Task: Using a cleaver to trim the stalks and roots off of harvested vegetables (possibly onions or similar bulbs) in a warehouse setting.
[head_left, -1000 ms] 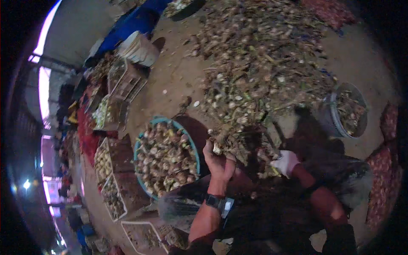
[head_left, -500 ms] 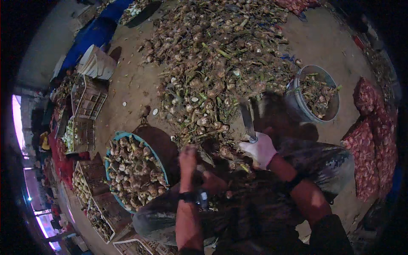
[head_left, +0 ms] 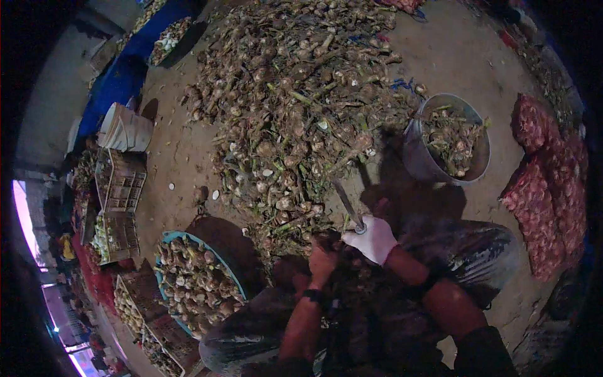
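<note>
My right hand (head_left: 373, 239), in a white glove, is shut on the handle of a knife (head_left: 347, 203) whose blade points up and away toward a big heap of garlic bulbs with stalks (head_left: 295, 107). My bare left hand (head_left: 321, 262), with a watch on the wrist, reaches into the near edge of the heap just left of the gloved hand, fingers curled around bulbs there. Dark shadow hides what exactly it grips.
A blue basin of trimmed bulbs (head_left: 195, 276) sits at my left. A metal bucket of scraps (head_left: 449, 141) stands at the right. Red mesh sacks (head_left: 549, 182) lie far right. Plastic crates (head_left: 119, 188) and stacked white buckets (head_left: 125, 129) line the left side.
My left hand dropped from over the basin side back to the heap's near edge beside the glove. The knife hand shifted slightly left and lower; the view tilted.
</note>
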{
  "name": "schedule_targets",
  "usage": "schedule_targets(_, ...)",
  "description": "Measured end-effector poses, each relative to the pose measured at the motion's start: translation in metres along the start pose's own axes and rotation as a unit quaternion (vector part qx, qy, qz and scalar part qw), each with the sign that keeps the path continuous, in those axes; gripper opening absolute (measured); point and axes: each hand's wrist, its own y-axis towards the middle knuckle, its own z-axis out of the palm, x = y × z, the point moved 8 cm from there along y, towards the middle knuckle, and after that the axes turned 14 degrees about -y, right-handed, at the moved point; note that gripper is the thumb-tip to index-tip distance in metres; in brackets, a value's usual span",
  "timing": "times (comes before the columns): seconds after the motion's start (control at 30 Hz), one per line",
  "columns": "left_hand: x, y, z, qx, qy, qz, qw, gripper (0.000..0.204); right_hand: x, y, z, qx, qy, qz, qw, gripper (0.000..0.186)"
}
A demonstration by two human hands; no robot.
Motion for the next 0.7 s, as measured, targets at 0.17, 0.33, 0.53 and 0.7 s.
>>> schedule_targets(0.17, -0.012, -0.01, -0.042, 0.095, -0.305, 0.088, 0.943, 0.063, 0.016, -0.002, 0.0, -0.014, -0.012, -0.036, 0.999, 0.041)
schedule_targets(0.33, -0.068, -0.038, -0.085, 0.041, -0.392, 0.117, 0.911, 0.068, 0.033, -0.012, 0.008, 0.068, -0.118, -0.055, 0.989, 0.032)
schedule_targets(0.53, -0.069, -0.051, -0.108, 0.009, -0.358, 0.087, 0.93, 0.068, 0.06, -0.035, -0.002, 0.0, -0.208, -0.183, 0.961, 0.016)
schedule_targets(0.7, -0.098, -0.069, -0.12, -0.025, -0.256, 0.166, 0.952, 0.081, 0.068, -0.048, -0.008, -0.035, -0.257, -0.22, 0.94, 0.012)
